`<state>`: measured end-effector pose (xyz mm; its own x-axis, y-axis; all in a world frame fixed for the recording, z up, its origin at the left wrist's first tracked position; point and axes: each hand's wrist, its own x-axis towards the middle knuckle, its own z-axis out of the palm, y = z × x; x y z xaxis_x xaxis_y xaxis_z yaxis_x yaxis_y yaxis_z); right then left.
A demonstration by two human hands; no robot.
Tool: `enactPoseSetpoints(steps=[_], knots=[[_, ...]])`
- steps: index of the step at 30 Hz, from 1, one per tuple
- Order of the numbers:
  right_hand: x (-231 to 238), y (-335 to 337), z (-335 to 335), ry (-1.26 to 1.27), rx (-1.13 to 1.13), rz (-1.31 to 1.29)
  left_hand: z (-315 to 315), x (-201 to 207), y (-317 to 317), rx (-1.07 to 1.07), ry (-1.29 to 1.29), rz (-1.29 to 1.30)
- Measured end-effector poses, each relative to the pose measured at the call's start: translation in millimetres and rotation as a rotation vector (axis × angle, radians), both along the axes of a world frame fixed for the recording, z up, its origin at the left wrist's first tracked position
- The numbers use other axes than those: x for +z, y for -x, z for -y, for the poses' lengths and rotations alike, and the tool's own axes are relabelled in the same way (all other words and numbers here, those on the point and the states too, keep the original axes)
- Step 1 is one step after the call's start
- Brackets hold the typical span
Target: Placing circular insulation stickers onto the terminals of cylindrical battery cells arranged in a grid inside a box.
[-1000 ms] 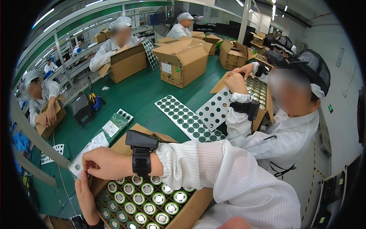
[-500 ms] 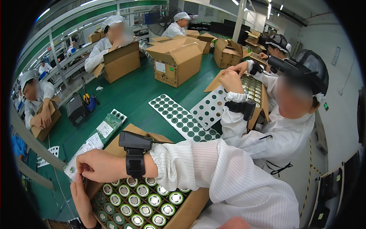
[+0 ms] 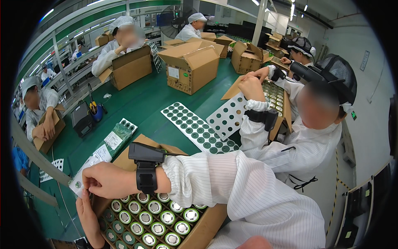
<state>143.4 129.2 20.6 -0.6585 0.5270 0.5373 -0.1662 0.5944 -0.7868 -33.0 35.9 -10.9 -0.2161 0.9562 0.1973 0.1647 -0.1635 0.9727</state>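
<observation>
The right hand (image 3: 107, 179) and left hand (image 3: 87, 212) meet at the fingertips by the box (image 3: 210, 224), any grip between them unclear, while cardboard dividers (image 3: 135, 218) inside presumably keep the batteries (image 3: 157, 228) upright and apart.
</observation>
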Motion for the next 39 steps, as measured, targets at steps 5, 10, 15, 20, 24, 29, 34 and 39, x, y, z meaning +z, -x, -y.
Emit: enactPoseSetpoints(steps=[5,10,15,20,24,29,34,39], knots=[[-0.8,3.0,0.6,-0.017,0.005,-0.010,3.9,0.2,-0.8,0.059,-0.001,-0.031],[2.8,-2.2,3.6,0.014,0.004,0.037,4.2,-1.4,-8.4,0.107,-0.031,0.006],[-3.9,4.0,3.7,-0.009,0.008,-0.014,8.0,3.1,-3.4,0.054,0.011,-0.036],[-1.3,1.6,6.3,-0.001,-0.002,-0.018,7.7,-3.9,1.1,0.107,0.008,0.033],[-4.1,2.9,4.2,-0.015,-0.041,-0.045,4.4,-16.9,12.2,0.195,0.011,-0.059],[-4.6,17.4,8.6,-0.029,-0.062,-0.095,17.0,-13.2,35.7,0.222,0.111,-0.078],[-2.7,8.9,6.7,-0.012,-0.093,-0.040,12.0,12.4,-8.2,0.185,0.158,-0.011],[-1.1,6.4,10.6,0.033,-0.076,-0.026,15.7,20.9,-18.6,0.178,0.199,-0.002]])
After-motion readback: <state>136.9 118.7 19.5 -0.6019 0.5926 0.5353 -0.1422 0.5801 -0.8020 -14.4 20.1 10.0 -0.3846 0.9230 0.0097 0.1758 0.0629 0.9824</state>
